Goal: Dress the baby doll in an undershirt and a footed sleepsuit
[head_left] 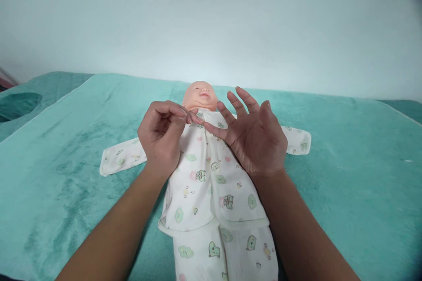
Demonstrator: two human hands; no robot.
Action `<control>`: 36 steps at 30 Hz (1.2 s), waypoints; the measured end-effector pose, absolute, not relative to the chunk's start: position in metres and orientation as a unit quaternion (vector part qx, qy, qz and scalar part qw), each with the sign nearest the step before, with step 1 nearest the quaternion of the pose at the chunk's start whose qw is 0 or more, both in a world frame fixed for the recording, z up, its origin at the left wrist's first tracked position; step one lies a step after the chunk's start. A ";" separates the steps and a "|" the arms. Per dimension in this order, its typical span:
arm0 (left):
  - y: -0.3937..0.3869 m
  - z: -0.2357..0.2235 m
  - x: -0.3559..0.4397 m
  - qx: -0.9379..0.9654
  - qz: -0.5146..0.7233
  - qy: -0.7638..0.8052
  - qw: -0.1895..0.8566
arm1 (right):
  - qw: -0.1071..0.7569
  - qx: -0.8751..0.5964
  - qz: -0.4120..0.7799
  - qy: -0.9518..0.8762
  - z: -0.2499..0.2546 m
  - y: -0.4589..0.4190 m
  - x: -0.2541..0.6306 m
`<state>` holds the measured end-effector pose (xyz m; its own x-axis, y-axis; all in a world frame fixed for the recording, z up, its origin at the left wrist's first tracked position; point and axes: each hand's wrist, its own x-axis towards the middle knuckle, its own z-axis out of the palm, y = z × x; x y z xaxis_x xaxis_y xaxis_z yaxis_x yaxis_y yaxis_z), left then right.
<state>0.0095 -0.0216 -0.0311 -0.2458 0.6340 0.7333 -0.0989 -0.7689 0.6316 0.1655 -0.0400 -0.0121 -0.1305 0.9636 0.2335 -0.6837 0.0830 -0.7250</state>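
A pale wall (211, 17) rises behind a teal blanket (346, 175).

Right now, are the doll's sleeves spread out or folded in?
Spread out: the sleeves point away from the doll on both sides, over the green blanket.

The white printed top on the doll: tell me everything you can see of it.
The top looks like soft, thin cloth, patterned with green, pink and yellow motifs. It lies front up, sleeves spread, a round button at mid-front. Its pale-edged hem overlaps matching trousers. Both hands are over the upper chest, left near the neckline, right palm up; contact is unclear.
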 end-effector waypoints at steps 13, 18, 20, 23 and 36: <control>-0.024 -0.033 0.007 0.604 0.732 0.253 0.186 | 0.627 -0.155 0.659 -0.386 -0.013 -0.039 0.166; -0.022 -0.035 0.003 0.648 0.713 0.236 0.124 | 0.619 -0.164 0.664 -0.387 -0.014 -0.038 0.166; -0.021 -0.037 0.001 0.661 0.705 0.236 0.102 | 0.616 -0.166 0.669 -0.382 -0.015 -0.038 0.167; -0.021 -0.038 0.000 0.669 0.699 0.238 0.084 | 0.614 -0.174 0.666 -0.386 -0.015 -0.038 0.167; -0.025 -0.032 0.008 0.596 0.739 0.241 0.201 | 0.618 -0.196 0.634 -0.422 -0.014 -0.040 0.167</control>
